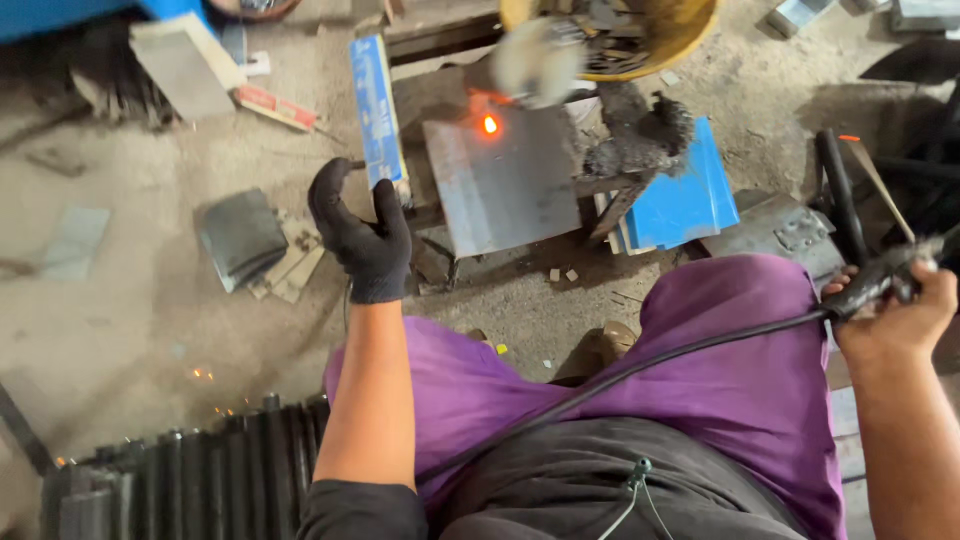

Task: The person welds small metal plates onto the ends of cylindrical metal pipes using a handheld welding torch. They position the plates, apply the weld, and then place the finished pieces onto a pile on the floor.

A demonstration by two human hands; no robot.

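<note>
My left hand, in a black glove, hangs in the air with its fingers spread and nothing in it, just left of a grey steel plate that lies on the floor. A spot of metal glows orange near the plate's far edge. A blue box stands on edge beside my gloved fingers. My bare right hand is closed round a black welding holder at the right, away from the plate. Its black cable runs across my purple-clad lap.
A yellow bowl of scrap metal stands beyond the plate. Blue sheet pieces and a dark lump of slag lie to the plate's right. Black ribbed bars are stacked at the lower left. Metal offcuts litter the sandy floor.
</note>
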